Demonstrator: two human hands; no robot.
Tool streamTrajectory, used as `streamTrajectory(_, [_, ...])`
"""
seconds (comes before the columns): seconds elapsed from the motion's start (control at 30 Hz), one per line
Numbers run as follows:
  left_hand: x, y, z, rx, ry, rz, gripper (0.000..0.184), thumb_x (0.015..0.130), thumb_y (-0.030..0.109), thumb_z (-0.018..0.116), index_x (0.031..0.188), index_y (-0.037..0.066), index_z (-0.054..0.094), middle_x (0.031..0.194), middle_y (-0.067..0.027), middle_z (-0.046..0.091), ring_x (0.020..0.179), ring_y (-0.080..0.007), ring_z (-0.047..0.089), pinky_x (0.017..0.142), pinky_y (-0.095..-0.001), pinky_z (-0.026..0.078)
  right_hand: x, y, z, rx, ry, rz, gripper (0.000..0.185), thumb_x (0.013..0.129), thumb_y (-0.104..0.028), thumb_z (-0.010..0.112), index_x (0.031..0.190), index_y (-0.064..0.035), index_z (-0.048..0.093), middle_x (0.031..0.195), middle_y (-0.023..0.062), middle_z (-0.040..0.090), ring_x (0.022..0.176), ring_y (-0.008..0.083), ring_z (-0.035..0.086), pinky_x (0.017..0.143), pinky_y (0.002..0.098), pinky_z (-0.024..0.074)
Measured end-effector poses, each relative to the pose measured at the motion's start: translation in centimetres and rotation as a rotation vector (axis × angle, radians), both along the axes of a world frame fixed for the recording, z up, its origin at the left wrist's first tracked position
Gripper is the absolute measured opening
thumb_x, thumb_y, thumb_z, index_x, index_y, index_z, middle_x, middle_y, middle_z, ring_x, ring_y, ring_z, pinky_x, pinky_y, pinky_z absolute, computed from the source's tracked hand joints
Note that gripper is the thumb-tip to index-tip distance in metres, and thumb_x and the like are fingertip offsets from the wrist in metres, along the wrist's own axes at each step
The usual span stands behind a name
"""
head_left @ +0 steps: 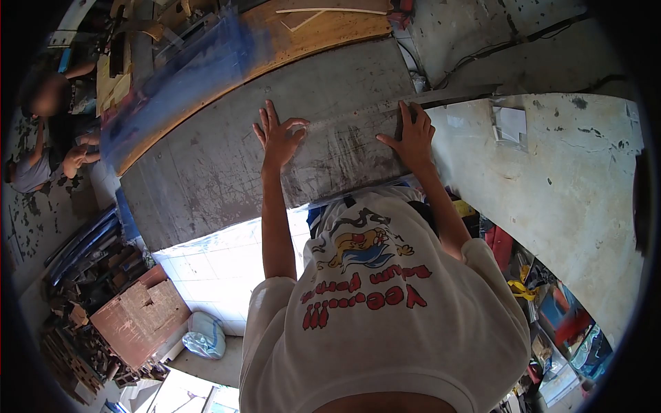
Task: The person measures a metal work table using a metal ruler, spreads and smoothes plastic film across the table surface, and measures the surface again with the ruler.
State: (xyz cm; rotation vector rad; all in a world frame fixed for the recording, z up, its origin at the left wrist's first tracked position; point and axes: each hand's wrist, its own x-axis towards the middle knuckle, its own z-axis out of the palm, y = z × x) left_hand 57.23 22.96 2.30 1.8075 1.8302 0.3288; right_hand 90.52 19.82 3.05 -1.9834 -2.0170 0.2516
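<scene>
A long grey metal ruler (354, 115) lies across a scuffed dark grey board (206, 179) and reaches past its right side. My left hand (278, 143) is at the ruler's left end, thumb and forefinger pinched together there while the other fingers stretch away over the board. Farther right, my right hand (414, 138) rests with its fingers apart and fingertips at the ruler. Its thumb points left over the board. Whether the right fingertips press on the ruler or the surface beside it, I cannot tell.
Beyond the board runs a wooden panel (330, 31) partly under blue plastic (200, 65). A pale worn tabletop (564, 158) adjoins at right. Wood scraps (76, 351) and a reddish-brown panel (141, 316) stand lower left. Another person (58, 131) sits at far left.
</scene>
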Motion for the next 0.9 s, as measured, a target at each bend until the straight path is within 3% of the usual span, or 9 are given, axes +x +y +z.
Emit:
streamTrajectory(0.33, [0.1, 0.0, 0.1, 0.011, -0.007, -0.002, 0.018, 0.084, 0.033, 0.072, 0.102, 0.035, 0.075, 0.165, -0.0089, -0.005, 0.151, -0.0325, -0.009, 0.117, -0.0535, -0.012, 1.3, 0.6, 0.4, 0.003, 0.008, 0.042, 0.099, 0.067, -0.060, 0.076, 0.143, -0.0052, 0.042, 0.135, 0.0156, 0.042, 0.124, 0.0338, 0.044, 0.098, 0.0490, 0.0398])
streamTrajectory(0.9, [0.1, 0.1, 0.0, 0.008, 0.013, 0.000, 0.017, 0.085, 0.034, 0.072, 0.102, 0.035, 0.075, 0.165, -0.0091, -0.004, 0.151, -0.0334, -0.009, 0.117, -0.0545, -0.011, 1.3, 0.9, 0.0, -0.017, 0.032, 0.011, 0.102, 0.067, -0.062, 0.076, 0.144, -0.0053, 0.041, 0.136, 0.0172, 0.040, 0.124, 0.0363, 0.041, 0.098, 0.0507, 0.0378])
